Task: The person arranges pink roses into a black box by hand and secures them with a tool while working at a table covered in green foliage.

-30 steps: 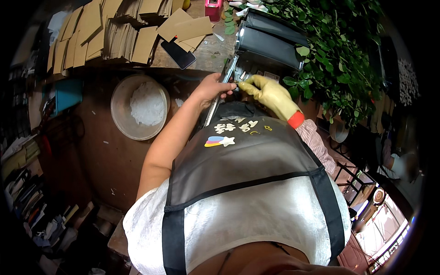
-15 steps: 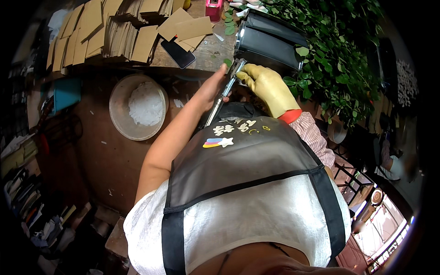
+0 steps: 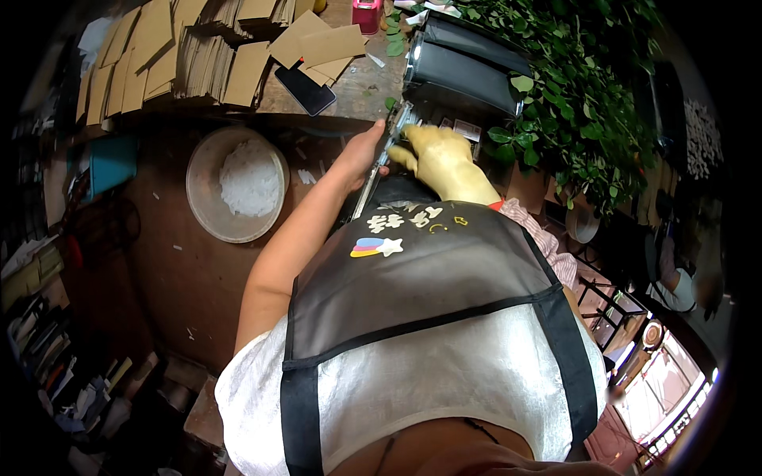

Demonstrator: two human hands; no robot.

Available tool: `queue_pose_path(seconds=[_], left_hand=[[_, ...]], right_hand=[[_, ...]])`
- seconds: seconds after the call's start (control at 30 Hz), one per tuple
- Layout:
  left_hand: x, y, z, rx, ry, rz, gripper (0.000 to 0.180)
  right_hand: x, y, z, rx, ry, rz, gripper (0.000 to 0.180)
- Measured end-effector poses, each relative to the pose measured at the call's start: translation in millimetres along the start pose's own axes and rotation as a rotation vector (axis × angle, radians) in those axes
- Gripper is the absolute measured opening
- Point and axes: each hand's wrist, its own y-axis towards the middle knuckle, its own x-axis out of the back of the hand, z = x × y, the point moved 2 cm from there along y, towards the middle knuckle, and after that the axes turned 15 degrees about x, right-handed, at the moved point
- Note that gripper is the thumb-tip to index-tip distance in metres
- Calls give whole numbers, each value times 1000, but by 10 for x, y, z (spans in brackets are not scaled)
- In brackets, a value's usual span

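Observation:
A long, narrow metal rail (image 3: pixel 386 155) slants from the bench edge down toward my apron. My bare left hand (image 3: pixel 361 160) is closed around its left side, thumb near the upper end and a fingertip showing past the right side. My right hand (image 3: pixel 448 165), in a yellow rubber glove, is just right of the rail, its fingertips close to the rail's upper part. Those fingers are partly smeared by motion, and I cannot tell whether they grip anything. Beyond the hands stands a dark, glossy box-shaped piece of equipment (image 3: pixel 464 73). My apron hides the rail's lower end.
Stacks of brown card pieces (image 3: pixel 205 67), a dark phone (image 3: pixel 305 91) and a pink container (image 3: pixel 367 16) are on the bench. Left of me stands a round tub (image 3: pixel 201 210) with white scraps. Leafy branches (image 3: pixel 571 103) overhang the right. A teal bin (image 3: pixel 113 166) is farther left.
My right hand has drawn down and left along the rail, its fingers less tightly together. Pale cards now show beyond the glove. My left hand has stayed on the rail, shifting slightly down.

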Motion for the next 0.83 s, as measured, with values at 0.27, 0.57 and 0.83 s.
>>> queue_pose_path(seconds=[0.27,0.57,0.83], left_hand=[[389,200,134,54,-104,152,6],[325,287,183,36,-69,169,8],[436,331,239,45,-115,188,8]], right_hand=[[-433,-162,-735,-251,59,52,40],[-697,508,-907,-227,-96,310,54],[-771,273,-1302,-256,106,129,56]])
